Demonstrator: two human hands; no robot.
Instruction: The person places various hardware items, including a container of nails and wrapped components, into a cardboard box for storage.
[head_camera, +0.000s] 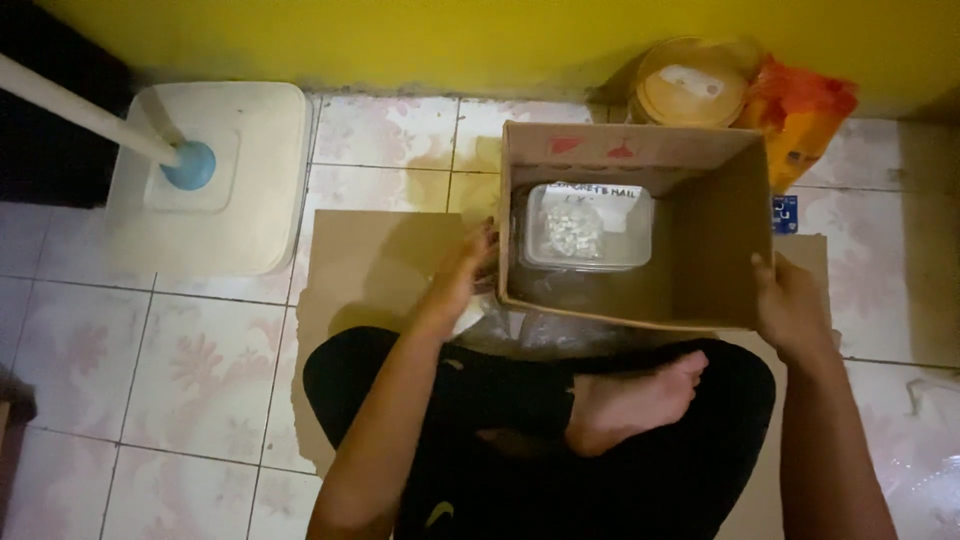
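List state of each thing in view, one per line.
cardboard box: open at top, upright, gripped on both sides
clear plastic container: lid on, inside box, left part
left hand: on box's left wall
right hand: on box's right wall
round tub: lidded, by wall
orange bag: crumpled, beside tub

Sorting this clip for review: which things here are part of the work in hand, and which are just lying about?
In hand:
left hand
right hand
cardboard box
clear lidded container inside it
flat cardboard sheet underneath

Lying about:
white fan base
round tub
orange bag
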